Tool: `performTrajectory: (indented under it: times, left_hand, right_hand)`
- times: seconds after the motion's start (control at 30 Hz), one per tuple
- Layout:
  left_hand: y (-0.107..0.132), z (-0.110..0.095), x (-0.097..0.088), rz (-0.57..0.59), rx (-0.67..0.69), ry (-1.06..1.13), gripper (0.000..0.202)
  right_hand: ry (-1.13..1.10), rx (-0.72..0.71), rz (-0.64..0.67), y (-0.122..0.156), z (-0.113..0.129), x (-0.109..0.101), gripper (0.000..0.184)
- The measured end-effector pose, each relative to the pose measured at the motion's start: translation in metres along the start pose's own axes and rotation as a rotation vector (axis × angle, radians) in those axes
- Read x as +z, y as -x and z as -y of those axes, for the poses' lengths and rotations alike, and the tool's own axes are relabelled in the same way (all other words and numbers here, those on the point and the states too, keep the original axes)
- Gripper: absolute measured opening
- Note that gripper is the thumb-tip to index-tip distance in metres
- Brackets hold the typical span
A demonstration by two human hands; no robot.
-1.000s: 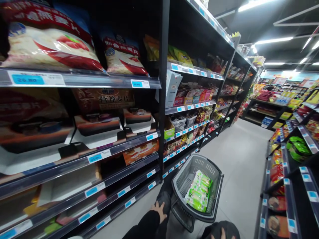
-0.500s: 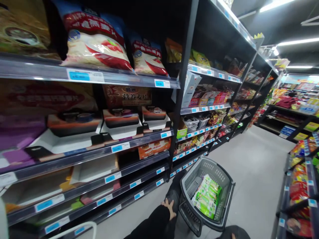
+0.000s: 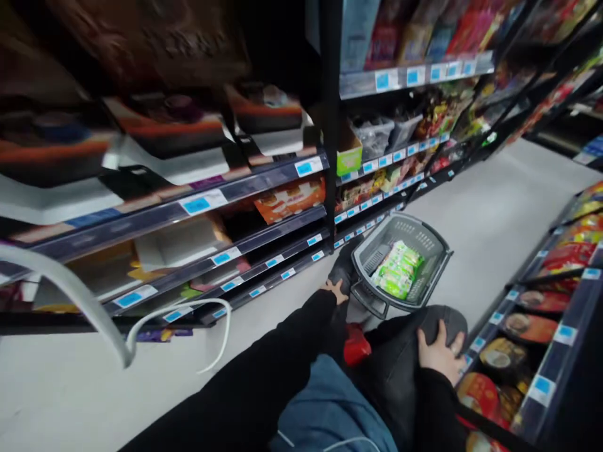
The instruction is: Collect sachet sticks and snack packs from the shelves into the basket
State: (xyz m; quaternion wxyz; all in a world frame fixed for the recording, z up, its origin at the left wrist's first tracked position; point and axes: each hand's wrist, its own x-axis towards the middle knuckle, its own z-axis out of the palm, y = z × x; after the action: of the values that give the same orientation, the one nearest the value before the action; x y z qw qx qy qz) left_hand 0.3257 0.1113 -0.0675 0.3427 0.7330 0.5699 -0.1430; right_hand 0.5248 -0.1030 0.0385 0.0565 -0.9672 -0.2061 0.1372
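Note:
I am low down in a shop aisle. My left hand rests flat on my left knee, fingers spread, beside the near end of a grey plastic shopping basket that stands on the floor. Green snack packets lie in the basket. My right hand lies on my right knee with fingers apart, holding nothing. A small red thing shows between my legs; I cannot make out what it is.
Dark shelves with blue price tags line the left side, stocked with boxes and bags. A lower shelf unit of bowls and packets stands at the right. White cables hang near my head. Grey floor runs ahead.
The view has tipped down and swung left. My right hand has come fully into sight on my knee; my left hand stays on the other knee. The basket has not moved.

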Motion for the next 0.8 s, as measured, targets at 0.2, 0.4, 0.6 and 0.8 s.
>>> performTrajectory:
  times: [0.2, 0.4, 0.6, 0.8]
  left_hand:
    - [-0.032, -0.002, 0.008, 0.045, 0.001, -0.141, 0.087]
    - [-0.045, -0.023, 0.01, 0.016, 0.26, -0.249, 0.081]
    - [-0.056, -0.034, 0.024, 0.112, 0.392, -0.342, 0.075]
    - [-0.064, -0.041, 0.028, 0.159, 0.331, -0.371, 0.091]
  right_hand:
    - [-0.063, 0.097, -0.025, -0.003, -0.006, 0.01, 0.073]
    - [-0.054, 0.144, 0.002, -0.002, -0.011, 0.007, 0.072]
    - [-0.031, 0.163, -0.039, -0.003, -0.016, 0.008, 0.068]
    - [-0.018, 0.165, -0.036, -0.005, -0.017, 0.01, 0.067]
